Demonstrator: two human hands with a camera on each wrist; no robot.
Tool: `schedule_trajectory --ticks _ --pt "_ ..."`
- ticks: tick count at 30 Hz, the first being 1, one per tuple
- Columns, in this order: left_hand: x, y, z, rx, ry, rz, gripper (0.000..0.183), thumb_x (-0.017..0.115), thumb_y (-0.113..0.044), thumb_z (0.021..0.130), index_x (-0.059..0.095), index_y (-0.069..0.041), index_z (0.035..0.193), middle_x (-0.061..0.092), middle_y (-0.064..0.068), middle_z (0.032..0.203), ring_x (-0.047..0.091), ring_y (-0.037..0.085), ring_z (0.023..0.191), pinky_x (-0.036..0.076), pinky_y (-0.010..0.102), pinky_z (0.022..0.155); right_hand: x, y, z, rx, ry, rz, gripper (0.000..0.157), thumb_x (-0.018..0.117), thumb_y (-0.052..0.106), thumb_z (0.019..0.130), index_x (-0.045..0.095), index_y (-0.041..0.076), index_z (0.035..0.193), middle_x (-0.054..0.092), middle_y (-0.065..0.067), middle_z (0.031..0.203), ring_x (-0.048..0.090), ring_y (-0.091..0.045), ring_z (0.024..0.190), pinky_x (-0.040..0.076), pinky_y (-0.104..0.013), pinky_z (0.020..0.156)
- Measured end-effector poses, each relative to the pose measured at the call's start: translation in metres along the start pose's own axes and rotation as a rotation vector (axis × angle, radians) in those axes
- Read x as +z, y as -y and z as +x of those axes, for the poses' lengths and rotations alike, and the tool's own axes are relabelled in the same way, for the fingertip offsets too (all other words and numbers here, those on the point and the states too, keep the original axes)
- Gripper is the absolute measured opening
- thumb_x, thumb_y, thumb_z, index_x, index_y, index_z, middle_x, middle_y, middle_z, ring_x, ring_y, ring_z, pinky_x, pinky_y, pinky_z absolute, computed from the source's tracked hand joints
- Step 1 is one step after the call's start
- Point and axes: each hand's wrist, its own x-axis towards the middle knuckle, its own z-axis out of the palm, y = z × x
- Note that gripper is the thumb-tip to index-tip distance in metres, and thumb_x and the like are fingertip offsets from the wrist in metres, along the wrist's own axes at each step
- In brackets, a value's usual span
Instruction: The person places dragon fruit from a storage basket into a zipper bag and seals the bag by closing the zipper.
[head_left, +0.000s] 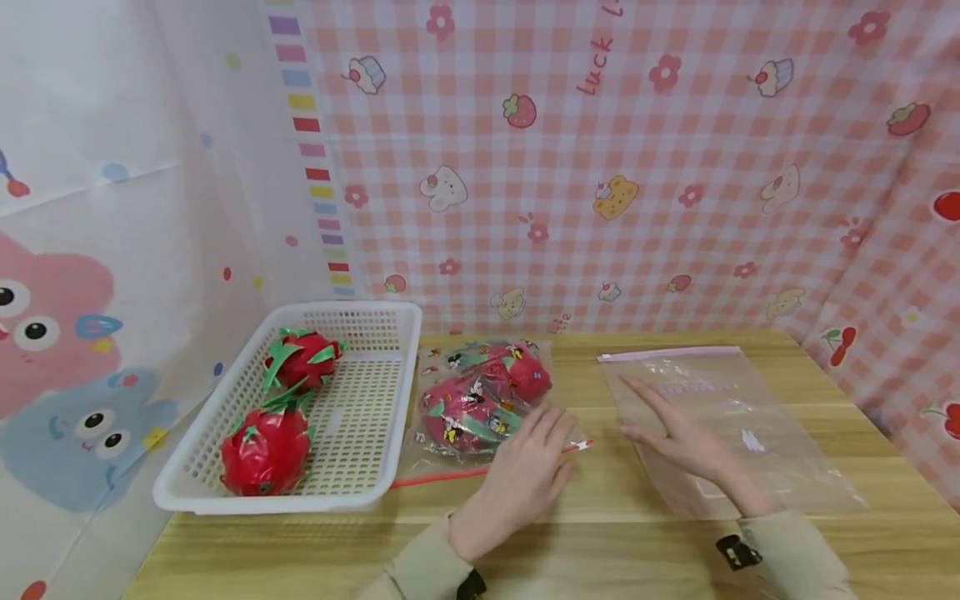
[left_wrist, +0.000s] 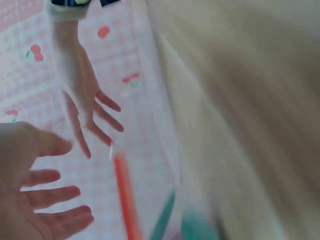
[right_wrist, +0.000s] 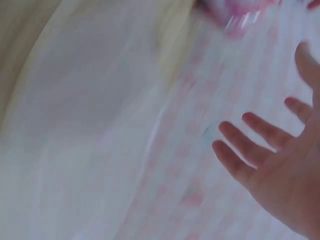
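A clear printed zip bag (head_left: 438, 461) with an orange-red slider strip (head_left: 442, 478) lies left of centre, two dragon fruits (head_left: 534, 375) inside it. My left hand (head_left: 521, 475) is at the bag's near right side, fingers loosely extended and overlapping its edge in the head view. To the right, a second zip bag (head_left: 795, 442) with a pink strip (head_left: 675, 354) lies flat on the wooden table. Over that bag's left part is my right hand (head_left: 686, 442), thumb and fingers spread. In the right wrist view, the right hand (right_wrist: 280, 165) holds nothing; the left wrist view shows the left palm (left_wrist: 25, 200) bare.
A white plastic basket (head_left: 408, 358) stands at the left, touching or close beside the filled bag. Inside are two dragon fruits (head_left: 266, 454) with green scales. Patterned cloth (head_left: 570, 167) hangs behind the table (head_left: 600, 550) and along both sides.
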Motion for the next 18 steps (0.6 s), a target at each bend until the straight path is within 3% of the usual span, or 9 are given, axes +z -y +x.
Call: schedule_trajectory --ticks 3,6,8,9,12,18 --pt "0.014 -0.020 0.020 -0.068 0.003 -0.229 0.044 0.066 -0.023 0.087 0.056 -0.006 0.126 0.065 0.008 0.122 0.062 0.021 0.112 0.052 0.028 0.092 -0.024 -0.036 -0.010 0.109 -0.072 -0.054 0.067 0.056 0.030 0.095 0.024 0.004 0.149 0.031 -0.035 0.144 0.036 -0.057 0.126 0.035 -0.071 0.092" --pt "0.030 -0.036 0.043 -0.225 0.073 -0.465 0.043 0.064 -0.019 0.088 0.055 -0.007 0.128 0.065 0.007 0.122 0.065 0.016 0.104 0.054 0.025 0.085 -0.044 -0.070 -0.019 0.203 -0.101 -0.137 0.067 0.054 0.031 0.096 0.026 -0.007 0.145 0.036 -0.042 0.136 0.041 -0.059 0.118 0.037 -0.069 0.089" --pt "0.041 -0.045 0.057 -0.336 0.119 -0.570 0.045 0.062 -0.018 0.088 0.052 -0.007 0.131 0.064 0.007 0.124 0.065 0.013 0.102 0.053 0.024 0.083 -0.054 -0.090 -0.024 0.266 -0.083 -0.153 0.069 0.051 0.032 0.097 0.025 -0.011 0.143 0.035 -0.045 0.134 0.039 -0.061 0.118 0.036 -0.069 0.090" --pt "0.047 -0.049 0.063 -0.385 0.141 -0.617 0.047 0.062 -0.018 0.088 0.051 -0.007 0.133 0.063 0.007 0.126 0.065 0.013 0.095 0.053 0.024 0.079 -0.059 -0.099 -0.026 0.297 -0.068 -0.160 0.070 0.050 0.034 0.098 0.023 -0.013 0.143 0.034 -0.046 0.134 0.038 -0.061 0.118 0.036 -0.069 0.091" --pt "0.061 -0.059 0.079 -0.520 0.171 -0.702 0.054 0.063 -0.018 0.086 0.047 -0.006 0.136 0.061 0.010 0.129 0.065 0.017 0.097 0.053 0.027 0.081 -0.071 -0.121 -0.032 0.393 -0.017 -0.104 0.074 0.043 0.037 0.100 0.015 -0.016 0.143 0.025 -0.049 0.136 0.028 -0.064 0.122 0.031 -0.070 0.094" --pt "0.081 -0.074 0.098 -0.796 0.199 -0.852 0.068 0.066 -0.017 0.081 0.037 -0.003 0.142 0.051 0.018 0.138 0.052 0.031 0.125 0.045 0.041 0.103 -0.084 -0.148 -0.044 0.492 -0.018 -0.072 0.077 0.039 0.037 0.100 0.009 -0.023 0.140 0.021 -0.052 0.134 0.026 -0.065 0.122 0.028 -0.070 0.097"
